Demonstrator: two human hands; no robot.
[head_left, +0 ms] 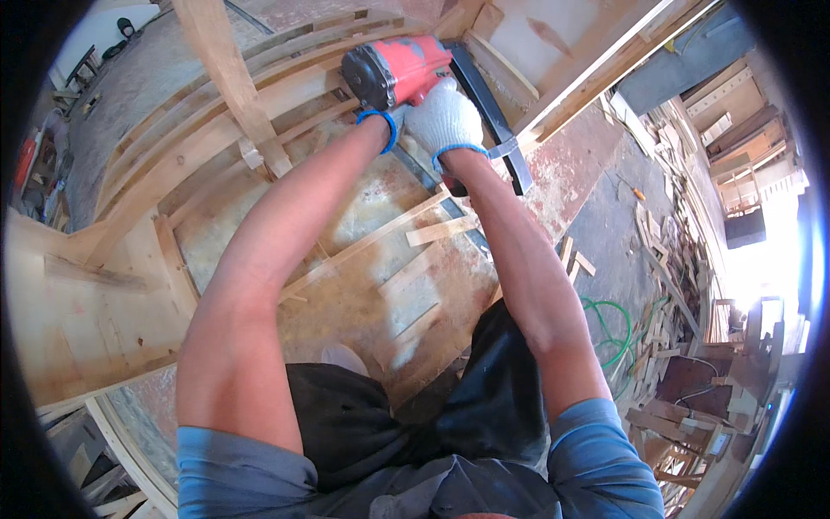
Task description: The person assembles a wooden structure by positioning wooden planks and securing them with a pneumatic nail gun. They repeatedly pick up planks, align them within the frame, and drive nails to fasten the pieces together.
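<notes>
1. Locate the tool: a red nail gun (415, 67) with a black end cap and a long black magazine (489, 112). It lies at the top centre of the view, above the timber frame and near the pale wooden panel (562, 39).
2. Check the right hand (444, 121). Its knitted white glove closes around the tool's handle; the fingertips are hidden underneath.
3. Check the left hand (399, 116). It is gloved and sits beside the red body, mostly covered. Whether its fingers are apart or clamped cannot be told.
4. Identify the step: judging by the pose, the tool is being held up to the frame for fastening. Contact between its nose and the wood cannot be confirmed.
5. Next move, as judged: it calls for a square, firm seat of the nose on the joint, with both hands steadying the body.
6. Note the surroundings: curved slats (298, 76) at left, loose wood strips (441, 231) below the hands, and a green hose (616, 336) at right.
</notes>
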